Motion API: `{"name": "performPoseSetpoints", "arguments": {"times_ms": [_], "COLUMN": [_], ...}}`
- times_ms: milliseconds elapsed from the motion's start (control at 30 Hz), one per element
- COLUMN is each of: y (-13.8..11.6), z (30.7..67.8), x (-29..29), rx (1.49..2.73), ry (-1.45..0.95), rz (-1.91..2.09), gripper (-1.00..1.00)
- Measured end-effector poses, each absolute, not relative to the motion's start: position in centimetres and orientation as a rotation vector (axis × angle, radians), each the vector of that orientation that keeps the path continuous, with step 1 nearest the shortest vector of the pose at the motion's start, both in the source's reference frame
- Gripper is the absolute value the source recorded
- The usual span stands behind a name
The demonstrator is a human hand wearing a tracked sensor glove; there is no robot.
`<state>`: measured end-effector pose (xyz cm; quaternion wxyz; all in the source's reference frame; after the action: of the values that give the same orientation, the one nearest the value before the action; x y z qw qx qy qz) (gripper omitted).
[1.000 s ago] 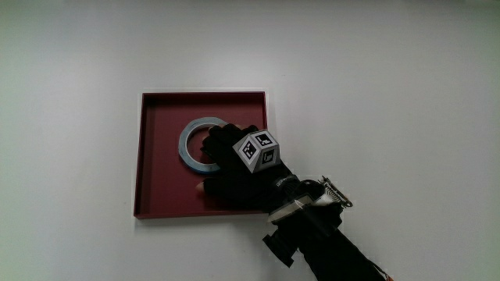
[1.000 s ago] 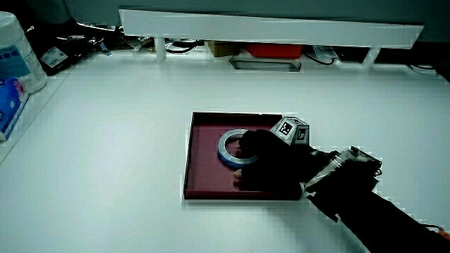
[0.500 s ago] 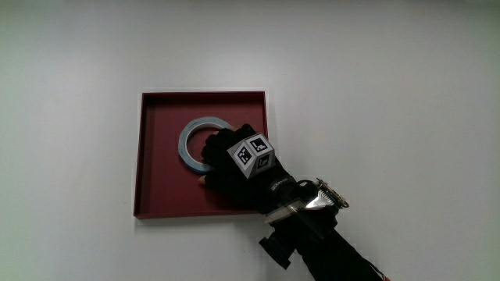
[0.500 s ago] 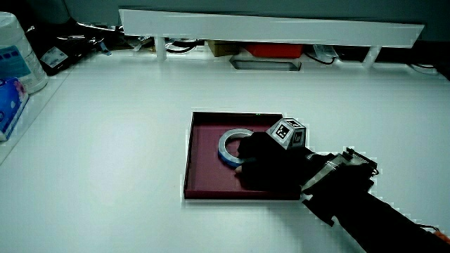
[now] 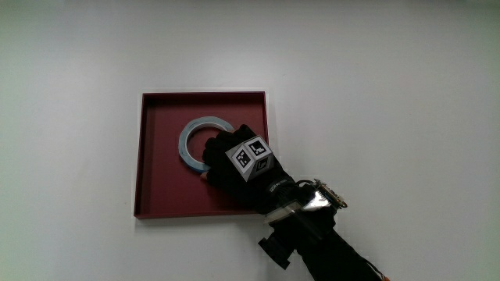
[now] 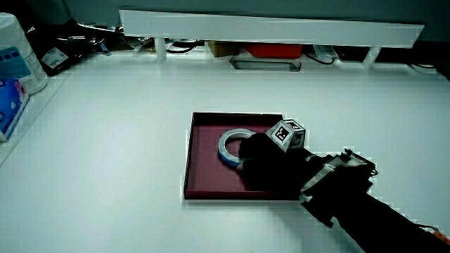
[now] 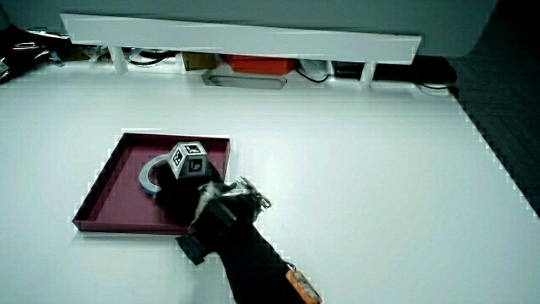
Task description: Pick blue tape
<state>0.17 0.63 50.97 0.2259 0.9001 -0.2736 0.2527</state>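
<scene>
Gloved hand (image 5: 234, 160), fingers curled onto the blue tape (image 5: 195, 143) though a firm grip is unclear, sits inside the dark red tray (image 5: 160, 199), frame centre, open white table (image 5: 391, 94) all round.

Bright, even overhead light, soft faint shadows, side views dimmer at corners.

The surface (image 5: 391, 94) looks smooth and matt white — the tray (image 5: 160, 187) a dull dark red, the glove on the hand (image 5: 234, 168) black cloth.
</scene>
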Motion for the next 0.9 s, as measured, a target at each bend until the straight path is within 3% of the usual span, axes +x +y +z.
{"name": "performPoseSetpoints", "arguments": {"times_ms": [433,900], "y": [0.5,-0.5], "z": [49.1,42.2], "x": [0.7,3.5], "rx": [2.516,2.600], "ry": [-0.766,-0.833], "rz": [0.733,0.767], "gripper": [1.00,1.00]}}
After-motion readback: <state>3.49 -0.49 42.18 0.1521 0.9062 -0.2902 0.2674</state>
